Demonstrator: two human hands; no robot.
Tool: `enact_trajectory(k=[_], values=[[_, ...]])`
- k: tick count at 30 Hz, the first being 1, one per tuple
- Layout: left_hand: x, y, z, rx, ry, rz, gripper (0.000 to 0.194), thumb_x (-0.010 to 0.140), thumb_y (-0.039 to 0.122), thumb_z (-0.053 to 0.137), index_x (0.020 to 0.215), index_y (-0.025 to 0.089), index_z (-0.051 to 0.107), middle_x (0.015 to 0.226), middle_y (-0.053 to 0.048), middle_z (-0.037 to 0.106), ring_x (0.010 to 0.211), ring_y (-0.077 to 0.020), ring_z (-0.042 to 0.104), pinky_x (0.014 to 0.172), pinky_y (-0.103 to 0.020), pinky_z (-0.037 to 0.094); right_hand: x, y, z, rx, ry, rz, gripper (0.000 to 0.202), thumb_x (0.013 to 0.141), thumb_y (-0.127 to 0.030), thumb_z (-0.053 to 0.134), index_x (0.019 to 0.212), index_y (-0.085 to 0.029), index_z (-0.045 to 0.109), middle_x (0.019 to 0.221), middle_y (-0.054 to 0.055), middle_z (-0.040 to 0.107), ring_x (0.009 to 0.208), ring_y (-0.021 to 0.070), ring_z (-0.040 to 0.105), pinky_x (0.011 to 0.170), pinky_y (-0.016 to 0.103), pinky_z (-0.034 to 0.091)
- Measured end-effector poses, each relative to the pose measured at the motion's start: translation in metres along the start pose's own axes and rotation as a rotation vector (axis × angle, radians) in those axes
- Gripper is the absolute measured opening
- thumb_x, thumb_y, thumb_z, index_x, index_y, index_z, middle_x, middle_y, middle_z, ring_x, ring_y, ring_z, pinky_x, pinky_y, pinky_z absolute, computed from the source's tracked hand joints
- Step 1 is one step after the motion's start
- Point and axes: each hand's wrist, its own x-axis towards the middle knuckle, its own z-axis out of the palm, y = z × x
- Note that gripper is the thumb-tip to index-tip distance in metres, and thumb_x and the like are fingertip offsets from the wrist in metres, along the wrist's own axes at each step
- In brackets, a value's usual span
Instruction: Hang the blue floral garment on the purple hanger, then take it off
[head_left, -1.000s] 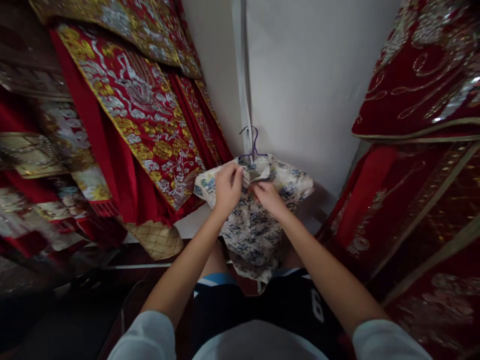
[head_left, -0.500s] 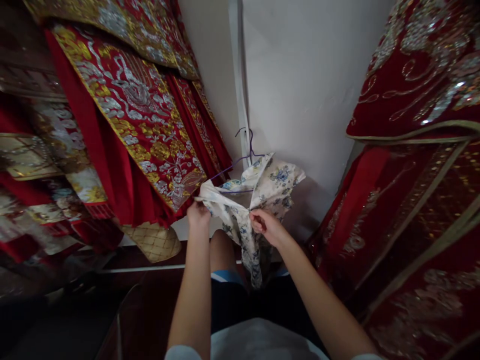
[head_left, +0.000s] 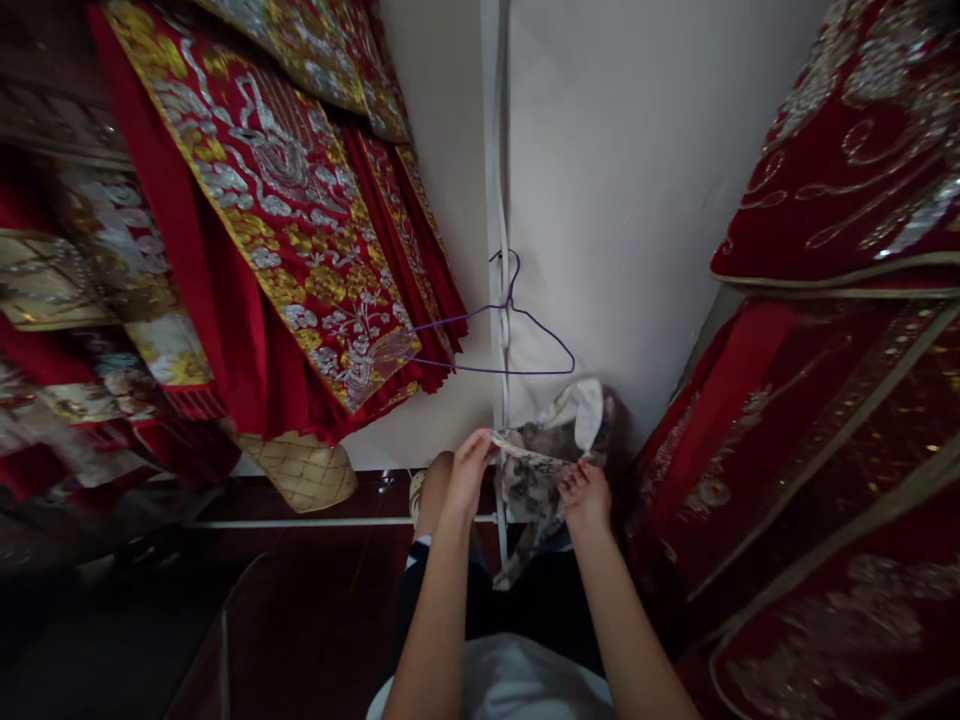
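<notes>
A white floral garment point(head_left: 529, 480) hangs between my two hands, low in front of my legs and somewhat blurred. My left hand point(head_left: 471, 468) pinches its edge on the left side. On the right, the closed fingers of my right hand point(head_left: 585, 492) grip the same edge, with a pale fold of cloth standing up above them. Just above the garment a purple wire hanger point(head_left: 480, 372) hangs bare by its hook near a white vertical pole. The hanger and the garment are apart.
Red embroidered clothes point(head_left: 300, 260) hang at the left, their hems near the hanger. More red, sequinned garments point(head_left: 825, 220) hang at the right. A pale wall point(head_left: 607, 180) and a white pole point(head_left: 495, 150) stand ahead. A thin white bar point(head_left: 300, 523) runs low across the left.
The floral garment has come off the purple hanger and moved down and to the right with both my hands. The view has shifted slightly.
</notes>
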Motion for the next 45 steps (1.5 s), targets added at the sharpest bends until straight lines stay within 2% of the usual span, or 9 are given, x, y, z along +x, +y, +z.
enact_trajectory(k=[4,9,13,17,22,25,33,39,45], values=[[-0.021,0.016,0.029,0.315,-0.265,0.13,0.025,0.086,0.04,0.062,0.087,0.016,0.069,0.085,-0.004,0.066,0.087,-0.0177,0.059,0.086,-0.029,0.044,-0.009,-0.007,0.023,-0.167,0.263,-0.197,0.021,0.077,-0.046,0.052,0.076,-0.026,0.053,0.075,0.0,0.061,0.074,0.0168,0.055,0.064,0.026,0.045],[-0.031,0.033,0.039,0.465,-0.293,0.279,0.029,0.091,0.041,0.054,0.086,0.017,0.068,0.095,-0.007,0.065,0.094,-0.0196,0.058,0.087,-0.029,0.044,-0.032,-0.022,0.057,-0.203,-0.312,0.066,0.04,0.083,-0.061,0.051,0.09,-0.025,0.066,0.082,0.003,0.069,0.091,0.0221,0.062,0.077,0.033,0.049],[-0.03,0.038,0.014,0.519,-0.19,0.26,0.032,0.09,0.048,0.054,0.088,0.018,0.066,0.102,-0.008,0.063,0.095,-0.0199,0.059,0.084,-0.029,0.047,-0.053,-0.036,0.07,-0.094,-0.514,0.336,0.061,0.078,-0.08,0.043,0.093,-0.026,0.068,0.078,0.006,0.069,0.087,0.0256,0.067,0.07,0.036,0.052],[-0.042,0.036,-0.02,0.606,-0.474,0.027,0.05,0.091,0.06,0.043,0.085,0.018,0.069,0.077,-0.008,0.065,0.081,-0.0224,0.062,0.072,-0.033,0.051,-0.053,-0.071,0.065,-0.081,-0.443,0.185,0.069,0.065,-0.086,0.05,0.089,-0.023,0.067,0.073,0.008,0.069,0.083,0.03,0.067,0.064,0.039,0.053],[-0.066,0.058,-0.055,0.758,-0.845,-0.135,0.05,0.081,0.065,0.055,0.081,0.018,0.071,0.073,-0.005,0.066,0.074,-0.0206,0.059,0.067,-0.029,0.05,-0.029,-0.13,0.043,-0.068,-0.347,0.09,0.043,0.052,-0.044,0.084,0.085,-0.021,0.067,0.071,0.004,0.07,0.065,0.0246,0.066,0.06,0.035,0.053],[-0.076,0.08,-0.072,0.902,-0.935,-0.174,0.053,0.083,0.065,0.053,0.091,0.016,0.069,0.081,-0.005,0.066,0.074,-0.0183,0.057,0.066,-0.026,0.046,-0.004,-0.152,0.043,-0.274,-0.391,-0.039,0.032,0.052,-0.035,0.086,0.07,-0.015,0.068,0.066,0.005,0.068,0.057,0.0197,0.063,0.054,0.03,0.05],[-0.055,0.126,-0.085,1.456,-0.426,0.134,0.046,0.096,0.048,0.036,0.076,0.016,0.062,0.074,-0.005,0.062,0.07,-0.0186,0.056,0.07,-0.029,0.045,0.105,-0.121,0.076,-0.891,-0.161,-0.617,0.029,0.072,-0.045,0.068,0.072,-0.016,0.066,0.066,0.004,0.065,0.061,0.0183,0.056,0.056,0.027,0.04],[-0.024,0.166,-0.064,1.528,-0.218,0.408,0.037,0.095,0.041,0.038,0.097,0.017,0.066,0.097,-0.011,0.069,0.094,-0.0258,0.063,0.086,-0.035,0.046,0.133,-0.087,0.067,-1.02,-0.18,-0.511,0.038,0.08,-0.053,0.055,0.072,-0.017,0.066,0.068,0.006,0.067,0.067,0.0211,0.059,0.059,0.027,0.038],[0.004,0.17,-0.044,1.343,-0.085,0.512,0.041,0.097,0.043,0.036,0.099,0.015,0.066,0.097,-0.009,0.07,0.094,-0.0233,0.063,0.087,-0.033,0.046,0.111,-0.107,0.041,-0.871,-0.073,-0.474,0.045,0.071,-0.06,0.06,0.06,-0.016,0.06,0.055,0.0,0.055,0.056,0.0159,0.051,0.051,0.025,0.033]])
